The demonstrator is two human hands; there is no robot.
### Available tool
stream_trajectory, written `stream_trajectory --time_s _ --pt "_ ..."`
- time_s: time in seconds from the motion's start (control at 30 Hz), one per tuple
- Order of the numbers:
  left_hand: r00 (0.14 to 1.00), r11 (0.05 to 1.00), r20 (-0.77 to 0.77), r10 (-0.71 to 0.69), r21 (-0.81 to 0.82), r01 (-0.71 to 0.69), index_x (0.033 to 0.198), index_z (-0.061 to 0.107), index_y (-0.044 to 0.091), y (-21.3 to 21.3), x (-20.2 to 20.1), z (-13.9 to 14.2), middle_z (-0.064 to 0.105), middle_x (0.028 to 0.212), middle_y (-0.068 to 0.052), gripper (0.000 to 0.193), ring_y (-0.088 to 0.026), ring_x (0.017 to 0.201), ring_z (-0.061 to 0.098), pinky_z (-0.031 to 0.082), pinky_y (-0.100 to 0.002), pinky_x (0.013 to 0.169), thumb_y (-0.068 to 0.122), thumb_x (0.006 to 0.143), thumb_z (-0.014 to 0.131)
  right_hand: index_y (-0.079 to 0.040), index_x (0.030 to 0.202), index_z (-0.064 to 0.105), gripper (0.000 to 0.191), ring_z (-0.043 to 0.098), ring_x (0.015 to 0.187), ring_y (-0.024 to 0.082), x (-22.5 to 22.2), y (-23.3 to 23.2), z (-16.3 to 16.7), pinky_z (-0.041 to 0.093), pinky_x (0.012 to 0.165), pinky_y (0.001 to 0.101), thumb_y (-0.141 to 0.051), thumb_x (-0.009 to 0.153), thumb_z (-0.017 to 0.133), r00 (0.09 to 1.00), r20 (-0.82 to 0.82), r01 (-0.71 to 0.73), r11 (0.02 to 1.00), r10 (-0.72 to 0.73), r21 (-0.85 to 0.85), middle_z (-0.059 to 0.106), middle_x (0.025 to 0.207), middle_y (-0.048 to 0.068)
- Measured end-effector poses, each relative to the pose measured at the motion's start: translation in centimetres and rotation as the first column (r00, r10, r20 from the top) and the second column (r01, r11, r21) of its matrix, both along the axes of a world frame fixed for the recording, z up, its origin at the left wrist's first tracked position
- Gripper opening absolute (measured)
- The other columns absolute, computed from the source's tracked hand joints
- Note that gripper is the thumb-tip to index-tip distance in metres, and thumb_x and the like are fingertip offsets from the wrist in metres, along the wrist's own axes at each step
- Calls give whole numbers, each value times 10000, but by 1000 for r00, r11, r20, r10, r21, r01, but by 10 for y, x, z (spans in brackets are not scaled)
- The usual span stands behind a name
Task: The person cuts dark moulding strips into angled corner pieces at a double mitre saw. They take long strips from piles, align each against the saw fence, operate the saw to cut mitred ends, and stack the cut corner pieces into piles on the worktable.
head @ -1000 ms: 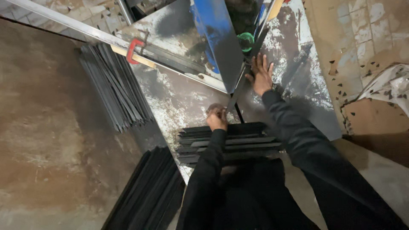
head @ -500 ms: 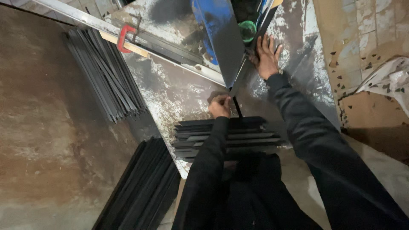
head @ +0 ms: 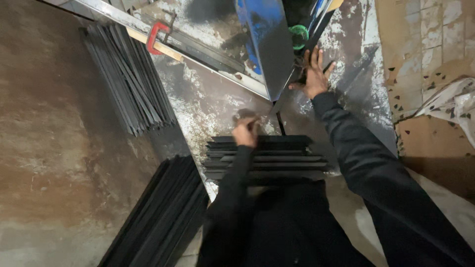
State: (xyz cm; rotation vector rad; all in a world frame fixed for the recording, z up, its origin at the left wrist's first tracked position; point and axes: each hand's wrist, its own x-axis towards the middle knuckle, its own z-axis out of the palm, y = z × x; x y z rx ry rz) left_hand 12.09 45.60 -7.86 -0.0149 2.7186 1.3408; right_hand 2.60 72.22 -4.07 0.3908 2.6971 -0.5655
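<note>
My left hand [head: 246, 130] is curled into a blurred fist at the far edge of a stack of dark metal strips [head: 277, 160], gripping the top strip there. My right hand [head: 312, 75] lies flat with fingers spread on the worn metal tabletop [head: 208, 104]. It rests just beside the lower tip of a slanted blue machine plate [head: 267, 47]. A thin dark strip [head: 280, 122] runs from that tip down to the stack. Both arms wear dark sleeves.
A red clamp [head: 154, 35] holds a wooden bar on a metal rail at the back. A green round part [head: 298, 35] sits behind the blue plate. More dark strips lie fanned at left [head: 129, 79] and piled at lower left [head: 158, 217]. Cardboard [head: 435, 143] lies at right.
My right hand has reached a little farther up beside the blue plate, fingers spread. My left hand stays at the stack's far edge.
</note>
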Motion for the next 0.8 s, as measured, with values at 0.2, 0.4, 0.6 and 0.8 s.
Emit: stream_trajectory --time_s 0.2,0.4,0.6,0.8 --pt "957 828 -38 -286 -512 227 1181 741 159 -124 7 17 665 1229 -130 355 -356 1130 611 492 -505 980 224 833 753 -38 1689 199 1484 12 1632 375 -9 2 -17 -34 1176 792 -634 528 903 998 -69 4 1000 -5 -14 21 1766 205" --pt "903 790 142 -405 -443 424 1248 708 163 -149 -64 24 619 1240 -149 463 -385 1148 556 489 -504 962 236 799 791 -53 1694 192 1482 10 1612 406 -68 -3 -16 -18 1174 797 -658 539 897 999 -45 -2 998 5 55 7 1748 198" --pt "874 729 139 -467 -498 469 1172 710 161 -144 -148 19 633 1266 -158 413 -401 1207 566 494 -518 985 280 791 818 -39 1697 158 1469 -19 1614 415 -130 -10 -1 -9 1163 808 -701 597 871 999 -17 -32 997 33 77 -64 1741 192" --pt "809 648 205 -551 -505 570 1146 723 199 -148 -167 28 687 1247 -138 334 -396 1175 623 522 -515 924 258 819 746 17 1665 156 1396 -64 1578 440 -148 -2 8 -23 1164 759 -740 672 780 972 -56 -218 968 226 120 -55 1732 207"
